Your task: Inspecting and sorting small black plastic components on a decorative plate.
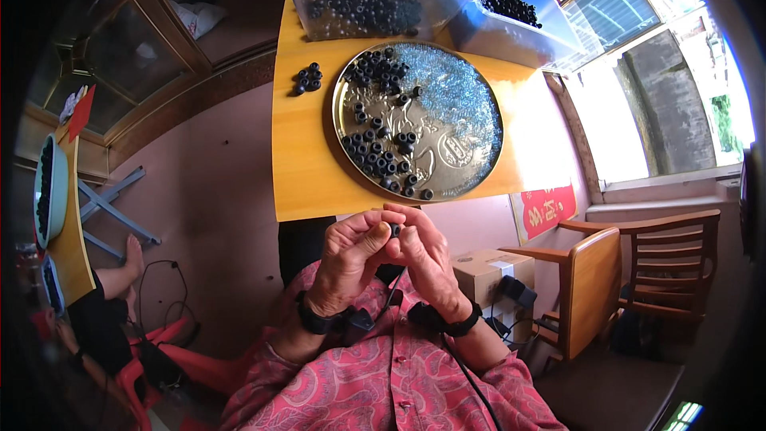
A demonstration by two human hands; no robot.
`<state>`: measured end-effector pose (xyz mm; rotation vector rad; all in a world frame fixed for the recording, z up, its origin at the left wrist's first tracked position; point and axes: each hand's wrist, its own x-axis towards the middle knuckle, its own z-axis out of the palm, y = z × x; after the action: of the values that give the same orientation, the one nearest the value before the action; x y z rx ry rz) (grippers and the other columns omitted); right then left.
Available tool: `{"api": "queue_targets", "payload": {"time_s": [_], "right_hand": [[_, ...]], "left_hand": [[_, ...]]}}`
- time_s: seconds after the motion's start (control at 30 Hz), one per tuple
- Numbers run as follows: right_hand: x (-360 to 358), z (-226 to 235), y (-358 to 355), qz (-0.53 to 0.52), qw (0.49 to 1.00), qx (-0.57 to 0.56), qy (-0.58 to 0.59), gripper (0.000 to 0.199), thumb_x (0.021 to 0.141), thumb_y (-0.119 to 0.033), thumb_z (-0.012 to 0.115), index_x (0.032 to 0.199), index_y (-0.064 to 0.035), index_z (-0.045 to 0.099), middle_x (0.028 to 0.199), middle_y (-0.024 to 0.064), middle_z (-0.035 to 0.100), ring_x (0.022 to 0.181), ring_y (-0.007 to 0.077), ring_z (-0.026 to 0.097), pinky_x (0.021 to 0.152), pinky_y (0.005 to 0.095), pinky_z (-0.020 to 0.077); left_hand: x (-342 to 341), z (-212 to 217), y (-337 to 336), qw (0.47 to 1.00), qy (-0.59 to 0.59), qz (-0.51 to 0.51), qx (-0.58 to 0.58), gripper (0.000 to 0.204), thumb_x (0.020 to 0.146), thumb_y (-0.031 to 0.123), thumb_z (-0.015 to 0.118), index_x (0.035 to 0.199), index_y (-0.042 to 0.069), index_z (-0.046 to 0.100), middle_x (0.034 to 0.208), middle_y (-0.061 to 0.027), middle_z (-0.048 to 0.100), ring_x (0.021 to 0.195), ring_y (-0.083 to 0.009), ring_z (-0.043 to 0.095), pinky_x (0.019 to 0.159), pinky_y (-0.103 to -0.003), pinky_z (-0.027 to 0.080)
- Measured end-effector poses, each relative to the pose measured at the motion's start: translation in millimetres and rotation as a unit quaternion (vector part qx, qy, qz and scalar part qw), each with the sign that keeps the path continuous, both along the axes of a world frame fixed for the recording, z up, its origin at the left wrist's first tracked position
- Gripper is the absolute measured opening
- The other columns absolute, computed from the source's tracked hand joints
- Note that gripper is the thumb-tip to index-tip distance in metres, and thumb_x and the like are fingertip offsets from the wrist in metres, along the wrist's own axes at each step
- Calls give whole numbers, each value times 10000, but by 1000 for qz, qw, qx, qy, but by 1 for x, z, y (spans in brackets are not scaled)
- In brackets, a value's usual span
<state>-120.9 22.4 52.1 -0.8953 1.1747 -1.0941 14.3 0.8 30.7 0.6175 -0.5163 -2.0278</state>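
Observation:
My two hands meet just in front of the table's near edge. Between their fingertips is a small black ring-shaped part (395, 230) with a hole in its end. My left hand (348, 259) pinches it with thumb and finger, while my right hand (424, 259) closes on it from the other side. Beyond them lies a round metal tray (435, 156) with a raised pattern. Loose black parts (375, 152) of the same kind cover its left side. Many tiny clear bluish pieces (451, 84) are spread over its upper right.
Two clear plastic bins (383, 24) (511, 32) of black parts stand at the table's far end. A small cluster of black parts (307, 78) sits left of the tray. At right are a cardboard box (479, 275) and wooden chair (594, 295). Another person's leg (120, 279) shows at far left.

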Motion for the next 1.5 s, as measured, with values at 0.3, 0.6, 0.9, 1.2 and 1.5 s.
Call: {"api": "queue_targets", "payload": {"time_s": [0.3,0.6,0.9,1.2,1.5], "right_hand": [[11,-12,-6,8,997,-52,54,543,857,-301,707,1226,38,497,810,38,543,688,84,456,619,253,408],[14,-14,-9,18,990,-76,114,639,814,-317,755,1255,50,474,781,43,541,675,89,463,615,258,418],[9,11,-7,47,997,-25,62,638,857,-288,716,1334,17,422,835,32,544,736,80,483,667,243,433],[4,3,0,25,992,-111,62,540,903,-176,647,1352,11,412,1005,40,570,882,88,536,768,242,454],[10,3,4,20,990,-141,21,616,887,-89,653,1414,7,349,1153,66,518,1052,121,508,910,258,424]], "left_hand": [[-1,-1,2,997,-39,33,-65,293,902,128,611,1140,-43,600,798,71,447,707,-22,428,695,-169,390],[0,-14,1,997,3,46,-58,288,894,148,634,1111,-37,595,766,81,462,691,-23,440,695,-182,414],[5,-9,-6,994,101,15,-27,337,907,211,640,1133,-34,588,994,-110,606,776,-104,544,828,-256,499],[1,-5,-5,994,97,38,-21,343,962,192,549,1219,-35,545,1057,-160,617,905,-166,614,846,-373,560],[4,-4,-2,993,96,49,-57,366,967,197,538,1246,-40,525,1117,-178,618,876,-133,623,862,-380,571]]}}
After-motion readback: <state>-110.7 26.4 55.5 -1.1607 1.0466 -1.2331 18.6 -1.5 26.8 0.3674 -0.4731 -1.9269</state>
